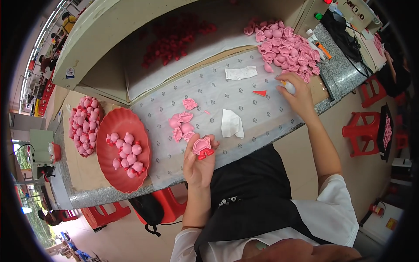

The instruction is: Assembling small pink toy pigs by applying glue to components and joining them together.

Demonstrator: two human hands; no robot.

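Left hand (198,163) as we see it: fingers closed on pink toy piece (203,147) | right hand (297,94): wrapped around small white bottle (289,87), beside pink parts pile (286,46)

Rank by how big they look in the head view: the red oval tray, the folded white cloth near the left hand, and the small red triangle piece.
1. Red oval tray, by far the largest.
2. Folded white cloth, far smaller.
3. Red triangle piece, the smallest; it lies somewhat farther from the camera, but the gap looks too wide for that to matter.

A pink toy piece with red feet (203,147) is lying in the left hand (198,163) at frame centre; a small white object (290,87) is sitting in the right hand (298,94), upper right.
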